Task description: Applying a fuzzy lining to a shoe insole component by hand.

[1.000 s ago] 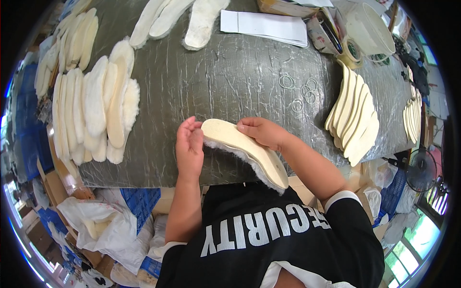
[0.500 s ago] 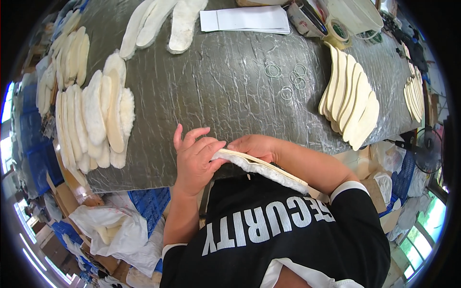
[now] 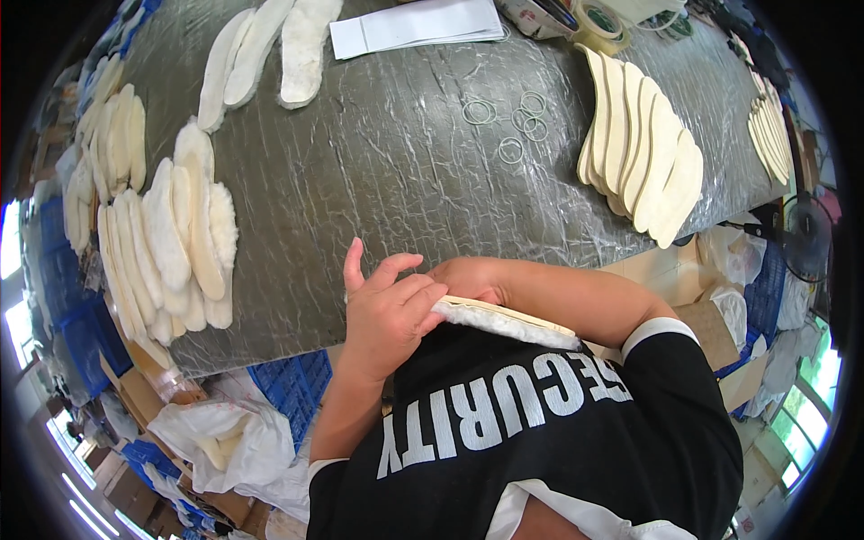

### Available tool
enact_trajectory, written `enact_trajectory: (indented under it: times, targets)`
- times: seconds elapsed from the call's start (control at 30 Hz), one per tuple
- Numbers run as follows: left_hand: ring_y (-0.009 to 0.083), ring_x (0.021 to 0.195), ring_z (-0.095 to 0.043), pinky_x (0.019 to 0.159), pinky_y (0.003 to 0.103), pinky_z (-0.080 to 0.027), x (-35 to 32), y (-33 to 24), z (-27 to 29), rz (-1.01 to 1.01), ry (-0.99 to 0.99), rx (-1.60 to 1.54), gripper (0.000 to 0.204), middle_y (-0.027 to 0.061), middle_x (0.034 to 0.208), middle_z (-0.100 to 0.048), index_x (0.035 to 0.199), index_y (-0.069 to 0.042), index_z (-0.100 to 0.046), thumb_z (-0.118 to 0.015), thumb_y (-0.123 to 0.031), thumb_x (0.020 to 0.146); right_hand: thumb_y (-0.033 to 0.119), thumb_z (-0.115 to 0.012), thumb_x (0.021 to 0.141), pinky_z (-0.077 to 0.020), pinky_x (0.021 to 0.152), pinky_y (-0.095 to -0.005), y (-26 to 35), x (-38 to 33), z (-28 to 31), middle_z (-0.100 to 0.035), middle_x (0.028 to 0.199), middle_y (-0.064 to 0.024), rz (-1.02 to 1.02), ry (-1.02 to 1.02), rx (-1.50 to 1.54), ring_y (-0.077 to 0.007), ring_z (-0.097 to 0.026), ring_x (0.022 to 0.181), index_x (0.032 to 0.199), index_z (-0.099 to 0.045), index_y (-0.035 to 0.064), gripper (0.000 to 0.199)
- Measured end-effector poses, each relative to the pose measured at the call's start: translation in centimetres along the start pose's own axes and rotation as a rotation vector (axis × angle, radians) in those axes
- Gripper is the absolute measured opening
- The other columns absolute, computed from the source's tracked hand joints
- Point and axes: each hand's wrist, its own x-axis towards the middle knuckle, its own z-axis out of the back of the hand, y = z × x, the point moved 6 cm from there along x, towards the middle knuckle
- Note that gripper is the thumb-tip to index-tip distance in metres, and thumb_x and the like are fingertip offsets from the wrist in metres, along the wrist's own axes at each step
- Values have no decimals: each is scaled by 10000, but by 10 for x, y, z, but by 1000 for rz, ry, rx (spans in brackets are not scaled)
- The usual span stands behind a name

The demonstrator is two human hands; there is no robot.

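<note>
Near tabletop (image 3: 297,234) six o'clock edge: left hand (image 3: 382,319) fingers clamp fleecy insole (image 3: 511,324); right hand (image 3: 466,274) fingers hidden, can't tell; best align edges.

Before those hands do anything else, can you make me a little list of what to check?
1. Left hand on the fleece insole: ok, its fingers close on the left end.
2. Right hand gripping too: cannot tell, its fingers are mostly hidden.
3. Insole lying flat on the table: not ok, it is held up, edge-on.
4. Rubber bands away from both hands: ok, they lie farther back.
5. Flat cream insoles apart from the hands: ok, fanned out at the right.
</note>
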Motion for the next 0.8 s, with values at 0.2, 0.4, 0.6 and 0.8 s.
enact_trajectory:
  times: [0.2, 0.4, 0.6, 0.8]
  targets:
    - [183, 967, -585, 1069, 611, -199, 4, -7, -6, -7, 39, -39, 261, -45, 833, -641, 840, -135, -665, -763, -240, 623, 56, -633, 849, -422, 371, -260, -10, 2, 14, -620, 745, -73, -45, -76, -13, -93, -563, 521, 942, -647, 11, 105]
    - [177, 871, -602, 1070, 600, -196, 5, -16, -19, -26, 60, -127, 107, -28, 772, -631, 787, -130, -657, -678, -103, 685, 39, -618, 844, -452, 409, -295, -30, 23, 39, -652, 803, -124, -9, 82, -299, -150, -587, 538, 903, -657, 17, 75]
    - [238, 940, -587, 1072, 551, -236, -6, 37, -43, 151, 325, -103, 172, 25, 886, -647, 937, -105, -661, -656, -145, 770, 319, -441, 1001, -500, 847, -350, 50, -57, 59, -666, 1061, -89, 161, -363, -567, -172, -623, 939, 1182, -619, 61, 362]
    - [299, 1270, -426, 1091, 557, -216, -24, 56, -53, 243, 61, 138, 503, 114, 1329, -505, 1278, -50, -512, -625, -244, 828, 168, -612, 792, -397, 1025, -459, 54, -91, 0, -571, 1235, -190, 1104, -833, -1774, -353, -517, 1205, 1146, -578, -17, 400]
